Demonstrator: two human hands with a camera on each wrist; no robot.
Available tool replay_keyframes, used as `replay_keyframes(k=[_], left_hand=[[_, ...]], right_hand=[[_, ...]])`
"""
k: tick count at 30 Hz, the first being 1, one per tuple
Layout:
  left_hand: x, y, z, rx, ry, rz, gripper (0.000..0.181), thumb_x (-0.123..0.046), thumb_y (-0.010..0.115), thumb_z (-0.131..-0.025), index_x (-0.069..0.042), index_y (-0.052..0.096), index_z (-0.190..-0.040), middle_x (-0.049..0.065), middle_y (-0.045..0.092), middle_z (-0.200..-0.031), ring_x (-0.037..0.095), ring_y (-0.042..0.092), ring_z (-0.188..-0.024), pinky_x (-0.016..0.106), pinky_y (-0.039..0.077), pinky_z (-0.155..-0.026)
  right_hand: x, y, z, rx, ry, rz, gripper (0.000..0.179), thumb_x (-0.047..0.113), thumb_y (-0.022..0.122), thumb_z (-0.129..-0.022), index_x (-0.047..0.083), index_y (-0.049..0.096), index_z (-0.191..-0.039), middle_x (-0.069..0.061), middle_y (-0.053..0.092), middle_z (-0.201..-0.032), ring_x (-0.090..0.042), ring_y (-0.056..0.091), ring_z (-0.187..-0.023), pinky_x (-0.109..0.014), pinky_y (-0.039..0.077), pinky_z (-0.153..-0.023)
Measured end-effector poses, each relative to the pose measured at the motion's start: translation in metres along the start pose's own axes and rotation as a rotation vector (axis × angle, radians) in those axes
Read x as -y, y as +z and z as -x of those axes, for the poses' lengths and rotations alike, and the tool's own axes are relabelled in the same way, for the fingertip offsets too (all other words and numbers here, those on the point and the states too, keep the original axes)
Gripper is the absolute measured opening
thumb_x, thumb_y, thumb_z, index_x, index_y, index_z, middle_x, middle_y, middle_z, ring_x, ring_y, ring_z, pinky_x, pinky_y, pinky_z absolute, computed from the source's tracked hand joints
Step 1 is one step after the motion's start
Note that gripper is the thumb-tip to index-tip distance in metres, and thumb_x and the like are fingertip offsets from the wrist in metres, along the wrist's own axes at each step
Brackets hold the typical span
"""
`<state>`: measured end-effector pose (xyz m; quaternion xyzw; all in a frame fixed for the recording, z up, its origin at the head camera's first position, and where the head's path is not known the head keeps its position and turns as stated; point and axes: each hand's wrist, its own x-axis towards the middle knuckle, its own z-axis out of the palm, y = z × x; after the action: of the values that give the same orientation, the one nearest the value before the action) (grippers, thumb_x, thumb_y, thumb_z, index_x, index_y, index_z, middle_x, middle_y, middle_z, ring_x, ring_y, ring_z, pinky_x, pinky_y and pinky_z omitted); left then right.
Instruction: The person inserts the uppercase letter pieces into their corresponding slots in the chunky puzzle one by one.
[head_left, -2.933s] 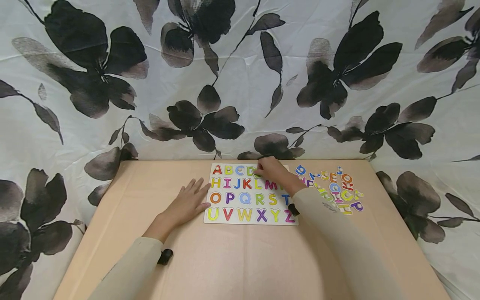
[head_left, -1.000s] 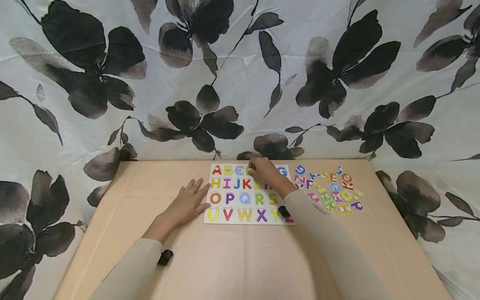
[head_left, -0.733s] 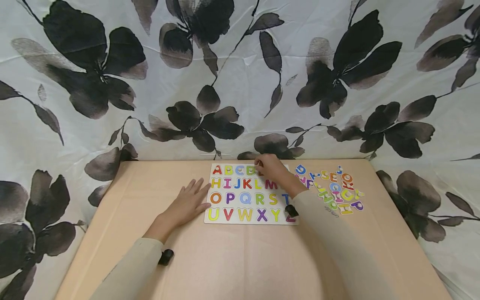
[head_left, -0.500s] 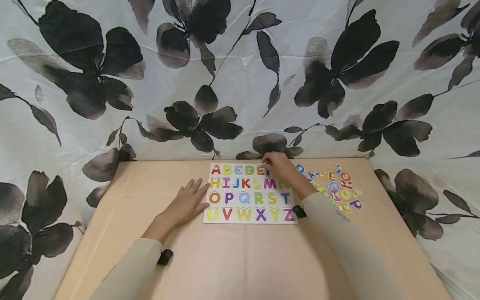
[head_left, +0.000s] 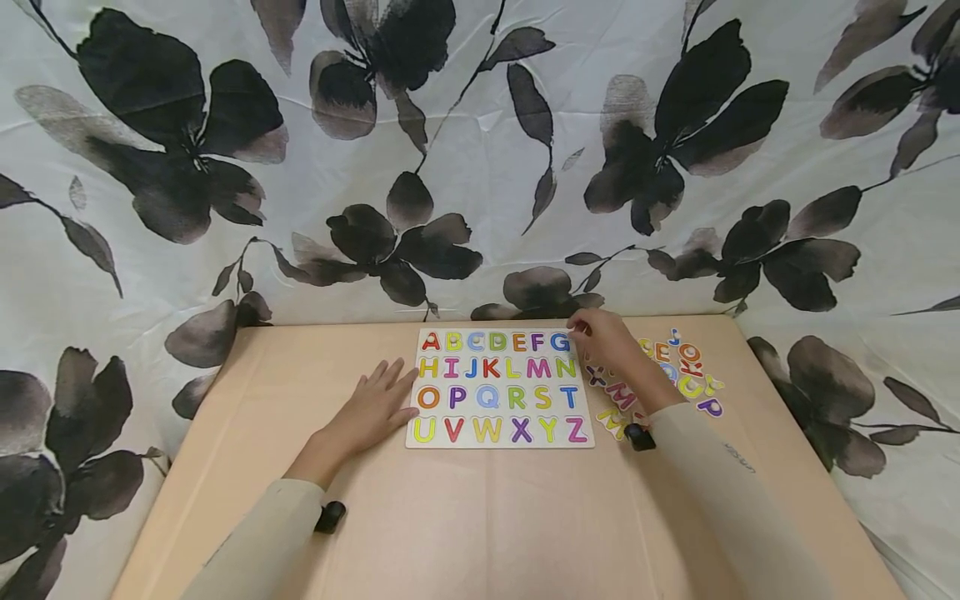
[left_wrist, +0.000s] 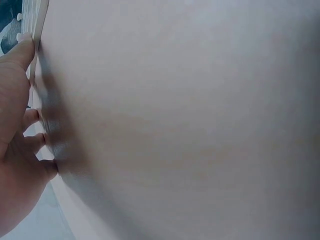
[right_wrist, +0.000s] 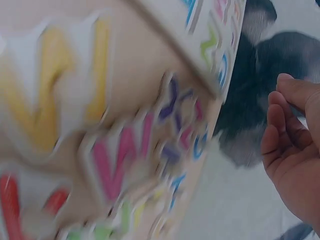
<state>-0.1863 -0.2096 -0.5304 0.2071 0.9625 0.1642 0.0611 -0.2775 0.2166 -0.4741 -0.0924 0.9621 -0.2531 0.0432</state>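
Your right hand (head_left: 606,340): fingers curled, no piece visible | Your left hand (head_left: 377,406): spread beside alphabet board (head_left: 472,413) | Done: cannot tell | Left, seemingly: loose letters (head_left: 691,367) on desk (head_left: 487,517)

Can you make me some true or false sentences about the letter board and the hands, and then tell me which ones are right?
1. The left hand touches the board. True.
2. The A is blue. False: it is red.
3. There are loose letters to the right of the board. True.
4. The Z is in the top row. False: it ends the bottom row.
5. The right hand is next to the U. False: it is beside the G.
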Motion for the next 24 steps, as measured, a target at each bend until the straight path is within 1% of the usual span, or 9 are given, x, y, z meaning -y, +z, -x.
replay_keyframes(k=[5, 10, 14, 17, 20, 24], left_hand=[[0.001, 0.0, 0.001, -0.001, 0.004, 0.001, 0.072, -0.046, 0.061, -0.102, -0.013, 0.038, -0.161, 0.022, 0.026, -0.169, 0.05, 0.02, -0.156, 0.074, 0.02, -0.12], [0.001, 0.0, 0.001, 0.0, 0.009, 0.006, 0.072, -0.046, 0.061, -0.102, -0.012, 0.038, -0.161, 0.022, 0.026, -0.169, 0.049, 0.02, -0.156, 0.074, 0.02, -0.12], [0.001, 0.0, 0.002, 0.002, 0.009, 0.001, 0.072, -0.046, 0.061, -0.102, -0.013, 0.037, -0.161, 0.021, 0.026, -0.169, 0.049, 0.02, -0.156, 0.074, 0.02, -0.12], [0.001, -0.001, 0.002, 0.002, 0.012, 0.006, 0.072, -0.046, 0.061, -0.102, -0.013, 0.037, -0.161, 0.022, 0.026, -0.169, 0.05, 0.02, -0.156, 0.074, 0.02, -0.12], [0.0, -0.001, 0.002, 0.002, 0.015, 0.012, 0.072, -0.046, 0.061, -0.102, -0.012, 0.038, -0.161, 0.022, 0.026, -0.169, 0.05, 0.021, -0.155, 0.074, 0.02, -0.12], [0.0, -0.002, 0.002, 0.0, 0.011, 0.008, 0.071, -0.045, 0.061, -0.102, -0.012, 0.038, -0.161, 0.022, 0.026, -0.169, 0.05, 0.021, -0.155, 0.074, 0.02, -0.12]], right_hand=[[-0.027, -0.014, 0.012, -0.004, 0.032, 0.015, 0.024, 0.015, 0.067, -0.102, 0.004, 0.068, -0.123, -0.013, 0.066, -0.108, -0.028, 0.059, -0.096, -0.043, 0.056, -0.088], [-0.052, -0.029, 0.024, -0.013, 0.076, 0.033, 0.023, 0.014, 0.063, -0.104, 0.002, 0.066, -0.123, -0.016, 0.066, -0.11, -0.031, 0.059, -0.099, -0.048, 0.054, -0.089], [-0.072, -0.043, 0.032, -0.023, 0.089, 0.043, 0.024, 0.013, 0.061, -0.104, 0.0, 0.066, -0.124, -0.019, 0.067, -0.111, -0.034, 0.06, -0.1, -0.051, 0.054, -0.089], [-0.086, -0.053, 0.038, -0.033, 0.099, 0.058, 0.023, 0.013, 0.061, -0.104, -0.001, 0.065, -0.123, -0.021, 0.067, -0.111, -0.035, 0.06, -0.099, -0.051, 0.055, -0.087], [-0.099, -0.06, 0.043, -0.04, 0.126, 0.058, 0.025, 0.014, 0.061, -0.105, -0.001, 0.064, -0.125, -0.022, 0.067, -0.113, -0.036, 0.06, -0.1, -0.051, 0.055, -0.086], [-0.115, -0.066, 0.047, -0.053, 0.141, 0.067, 0.028, 0.014, 0.06, -0.105, -0.002, 0.063, -0.128, -0.024, 0.066, -0.115, -0.037, 0.06, -0.101, -0.052, 0.055, -0.086]])
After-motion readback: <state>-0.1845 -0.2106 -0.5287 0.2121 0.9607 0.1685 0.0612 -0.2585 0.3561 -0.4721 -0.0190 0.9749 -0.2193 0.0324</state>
